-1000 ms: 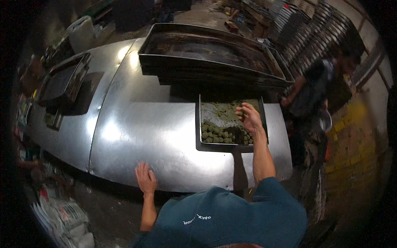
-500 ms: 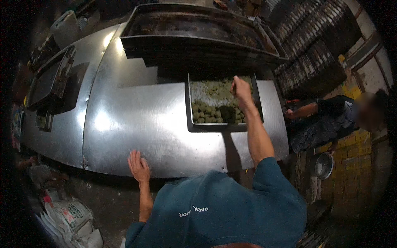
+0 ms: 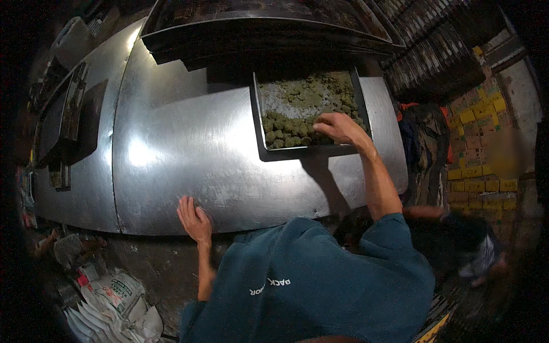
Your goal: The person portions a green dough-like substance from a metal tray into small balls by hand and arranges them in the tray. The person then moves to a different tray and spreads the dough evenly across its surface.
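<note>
A rectangular metal tray (image 3: 257, 114) sits on the shiny metal table. Rounded green lumps (image 3: 280, 131), like small dough balls, crowd its near side, and crumbly green material (image 3: 311, 94) is spread over a pale base farther back. My right hand (image 3: 341, 127) is over the near lumps, its fingers bent and drawn together. Whatever is between the fingertips, if anything, is hidden. My left hand (image 3: 195, 219) rests on the table's near edge to the left of the tray, fingers stretched out, holding nothing.
A large dark tray (image 3: 257, 28) stands behind the green lumps. Smaller dark trays (image 3: 63, 114) are at the table's left. Ridged dark stacks (image 3: 429, 57) rise at the far right, near yellow boxes (image 3: 480, 120). Sacks (image 3: 114, 297) lie lower left. A blurred person (image 3: 472, 240) is at my right.
My right hand has come nearer, from over the crumbly material to the near lumps. The left hand stays on the edge. The other person has moved nearer; the view has shifted.
</note>
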`<act>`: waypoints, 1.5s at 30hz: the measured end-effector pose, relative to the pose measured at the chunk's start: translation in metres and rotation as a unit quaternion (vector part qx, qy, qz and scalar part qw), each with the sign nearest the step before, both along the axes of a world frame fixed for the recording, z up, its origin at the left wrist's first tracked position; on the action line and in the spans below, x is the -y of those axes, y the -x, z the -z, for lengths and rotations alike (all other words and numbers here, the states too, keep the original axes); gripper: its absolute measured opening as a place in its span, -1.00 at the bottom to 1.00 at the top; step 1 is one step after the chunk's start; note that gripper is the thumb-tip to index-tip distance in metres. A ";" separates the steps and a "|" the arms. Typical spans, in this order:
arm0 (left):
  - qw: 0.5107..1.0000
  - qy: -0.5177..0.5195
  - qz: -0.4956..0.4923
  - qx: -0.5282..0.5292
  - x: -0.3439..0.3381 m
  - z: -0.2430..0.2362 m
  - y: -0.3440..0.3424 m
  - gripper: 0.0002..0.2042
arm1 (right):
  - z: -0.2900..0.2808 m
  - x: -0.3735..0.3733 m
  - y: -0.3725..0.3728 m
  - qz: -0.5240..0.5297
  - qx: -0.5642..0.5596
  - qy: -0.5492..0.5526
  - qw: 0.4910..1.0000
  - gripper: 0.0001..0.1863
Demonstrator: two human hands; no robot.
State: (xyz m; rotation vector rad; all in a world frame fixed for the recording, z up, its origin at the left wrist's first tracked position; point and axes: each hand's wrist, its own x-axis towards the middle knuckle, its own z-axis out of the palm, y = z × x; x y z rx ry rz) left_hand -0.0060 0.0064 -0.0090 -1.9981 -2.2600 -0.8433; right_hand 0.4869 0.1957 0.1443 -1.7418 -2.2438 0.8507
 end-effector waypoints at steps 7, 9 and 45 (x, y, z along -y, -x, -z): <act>1.000 -0.004 0.002 -0.001 0.000 -0.003 -0.001 -0.65 | 0.105 -0.124 0.045 0.110 0.157 -0.221 0.956 -0.54; 1.000 -0.004 0.002 0.002 -0.001 -0.004 -0.002 -0.65 | 0.132 -0.139 0.050 0.080 0.209 -0.168 0.960 -0.59; 0.999 -0.028 -0.017 0.015 -0.002 -0.008 -0.004 -0.65 | 0.132 -0.143 -0.005 0.040 0.164 -0.191 0.967 -0.78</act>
